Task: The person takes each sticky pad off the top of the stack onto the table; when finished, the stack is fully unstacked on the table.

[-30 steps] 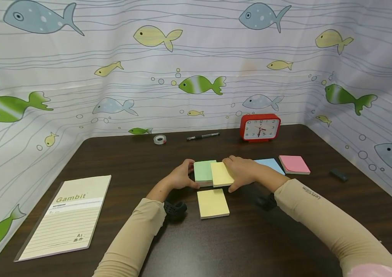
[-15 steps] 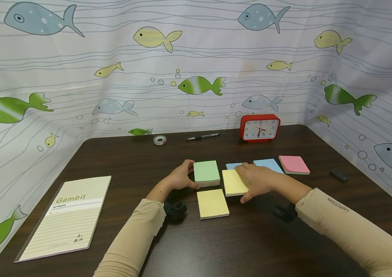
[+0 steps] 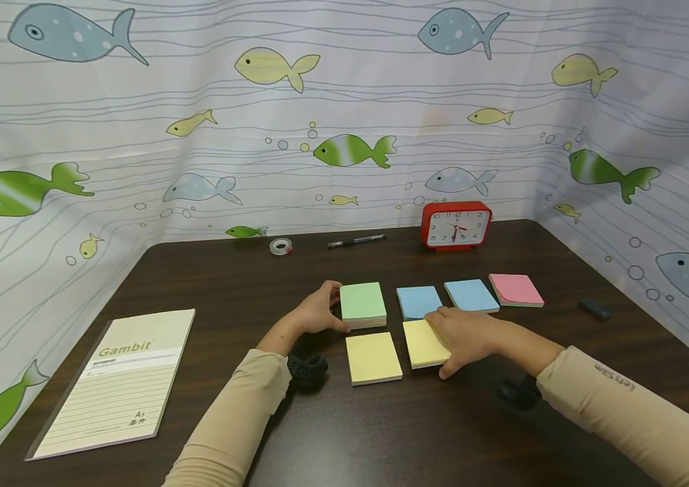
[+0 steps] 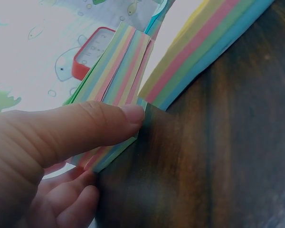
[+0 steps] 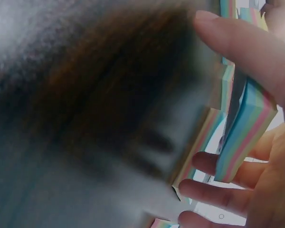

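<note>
My left hand (image 3: 318, 310) grips the left side of a sticky note stack (image 3: 362, 302) with a green top sheet. In the left wrist view, the thumb lies along the striped edges of the stacked pads (image 4: 128, 61). My right hand (image 3: 468, 333) holds a yellow-topped sticky note pad (image 3: 425, 343) by its right part, in front of a blue pad (image 3: 418, 300). Between thumb and fingers, the striped sides of the held pad (image 5: 249, 128) show in the right wrist view. Another yellow pad (image 3: 373, 358) lies in front of the green-topped stack.
A second blue pad (image 3: 471, 295) and a pink pad (image 3: 516, 289) lie to the right. A red clock (image 3: 457, 225), a pen (image 3: 356, 240) and a tape roll (image 3: 280, 246) are at the back. A notebook (image 3: 119, 379) lies left, a small black object (image 3: 595, 308) far right.
My right hand has moved the yellow pad off the green-topped stack, rightward and toward me, uncovering the stack's top and a blue pad. The left hand has stayed in place.
</note>
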Demonstrator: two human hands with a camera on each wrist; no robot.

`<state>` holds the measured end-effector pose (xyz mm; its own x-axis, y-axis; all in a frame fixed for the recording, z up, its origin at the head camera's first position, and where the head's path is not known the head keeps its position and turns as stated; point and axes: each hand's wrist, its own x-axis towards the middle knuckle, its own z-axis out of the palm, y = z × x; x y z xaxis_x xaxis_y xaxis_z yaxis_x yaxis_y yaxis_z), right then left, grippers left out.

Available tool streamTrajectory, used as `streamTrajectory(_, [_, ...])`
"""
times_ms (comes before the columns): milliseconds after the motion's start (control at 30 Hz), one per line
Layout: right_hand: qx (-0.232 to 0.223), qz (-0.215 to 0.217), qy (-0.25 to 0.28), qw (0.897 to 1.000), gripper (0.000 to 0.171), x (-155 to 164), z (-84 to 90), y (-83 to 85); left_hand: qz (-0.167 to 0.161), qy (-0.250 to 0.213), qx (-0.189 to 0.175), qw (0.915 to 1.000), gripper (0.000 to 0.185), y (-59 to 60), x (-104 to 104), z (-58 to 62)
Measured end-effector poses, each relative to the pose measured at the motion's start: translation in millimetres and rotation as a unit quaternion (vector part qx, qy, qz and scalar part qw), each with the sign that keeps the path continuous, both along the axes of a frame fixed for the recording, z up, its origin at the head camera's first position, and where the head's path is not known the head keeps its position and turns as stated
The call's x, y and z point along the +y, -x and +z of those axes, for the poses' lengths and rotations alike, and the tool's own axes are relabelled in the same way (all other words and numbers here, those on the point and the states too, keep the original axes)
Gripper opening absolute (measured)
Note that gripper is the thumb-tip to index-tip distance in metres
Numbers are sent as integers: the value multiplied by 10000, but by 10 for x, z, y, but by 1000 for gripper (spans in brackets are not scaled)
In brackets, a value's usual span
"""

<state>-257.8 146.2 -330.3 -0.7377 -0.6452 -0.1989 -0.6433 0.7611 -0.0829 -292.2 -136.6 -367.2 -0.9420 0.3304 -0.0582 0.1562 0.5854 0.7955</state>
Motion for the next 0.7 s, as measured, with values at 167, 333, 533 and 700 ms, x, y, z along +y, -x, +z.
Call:
streamTrajectory(167, [-240, 11, -91, 9997, 91, -4, -7, -14, -29, -7, -13, 10000, 86, -12, -4, -3])
streamTrajectory(333, [-397, 1, 50, 9992, 97, -16, 113, 3, -51, -62, 3, 10000, 86, -10, -12, -1])
streamTrajectory(533, [-256, 101, 32, 9996, 93, -88, 258, 43, -32, -62, -24, 10000, 87, -7, -16, 8])
streamTrajectory(700, [-98, 143, 5, 9998, 90, -181, 365, 81, -48, -79, -12, 10000, 87, -6, -6, 8])
